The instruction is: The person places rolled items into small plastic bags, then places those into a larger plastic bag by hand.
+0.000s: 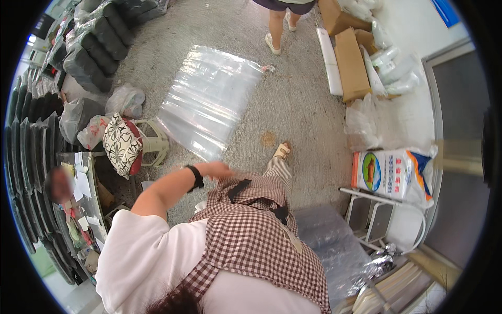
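Note:
My left hand (217,170), blurred and with a black band on the wrist, hangs over the brown checked apron (255,231) I wear. Its fingers look partly curled at the cloth's edge; whether they hold any of it is unclear. My right hand is out of view. On the concrete floor before me lies a stack of clear plastic sheeting (211,102), creased and shiny. Its near corner is close to my left hand in the picture. A small reddish bit (268,68) sits at its far right corner. My sandalled foot (282,150) is to its right.
Left are a stool (155,143) with a patterned cushion (122,146), a cluttered table (96,188) and stacked dark wrapped bundles (92,59). Right stand open cardboard boxes (351,64), a printed sack (392,174) and a folding step ladder (368,219). Another person's legs (276,29) are ahead.

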Available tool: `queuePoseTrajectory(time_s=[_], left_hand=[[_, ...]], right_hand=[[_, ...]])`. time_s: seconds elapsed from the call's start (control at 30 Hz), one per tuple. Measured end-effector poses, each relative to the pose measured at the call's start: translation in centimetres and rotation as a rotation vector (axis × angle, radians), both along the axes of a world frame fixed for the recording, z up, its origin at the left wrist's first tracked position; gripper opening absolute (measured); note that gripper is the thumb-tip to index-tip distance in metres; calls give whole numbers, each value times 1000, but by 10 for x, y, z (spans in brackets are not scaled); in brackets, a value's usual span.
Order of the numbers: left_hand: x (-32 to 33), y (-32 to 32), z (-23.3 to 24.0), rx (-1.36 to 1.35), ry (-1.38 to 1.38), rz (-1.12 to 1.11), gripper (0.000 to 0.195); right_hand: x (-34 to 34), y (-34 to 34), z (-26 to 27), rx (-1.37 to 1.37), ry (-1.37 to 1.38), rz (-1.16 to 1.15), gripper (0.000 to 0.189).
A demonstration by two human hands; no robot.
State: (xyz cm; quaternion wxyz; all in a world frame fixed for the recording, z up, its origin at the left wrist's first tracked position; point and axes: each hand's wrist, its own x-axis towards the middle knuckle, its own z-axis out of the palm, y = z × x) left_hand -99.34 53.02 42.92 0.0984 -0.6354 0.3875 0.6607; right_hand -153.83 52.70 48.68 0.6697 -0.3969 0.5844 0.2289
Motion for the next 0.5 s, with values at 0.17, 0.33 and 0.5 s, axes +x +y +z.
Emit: queuePoseTrajectory(time_s=[0.17,0.33,0.5], left_hand=[[-29,-40,14,-195,-256,110,42],[3,-80,27,-461,-307,337,27],[10,-132,90,-296,128,1138,22]], right_hand=[[47,-137,-23,42,-168,59,38],[144,-304,30,137,-78,375,29],[217,-443,42,149,-112,715,28]])
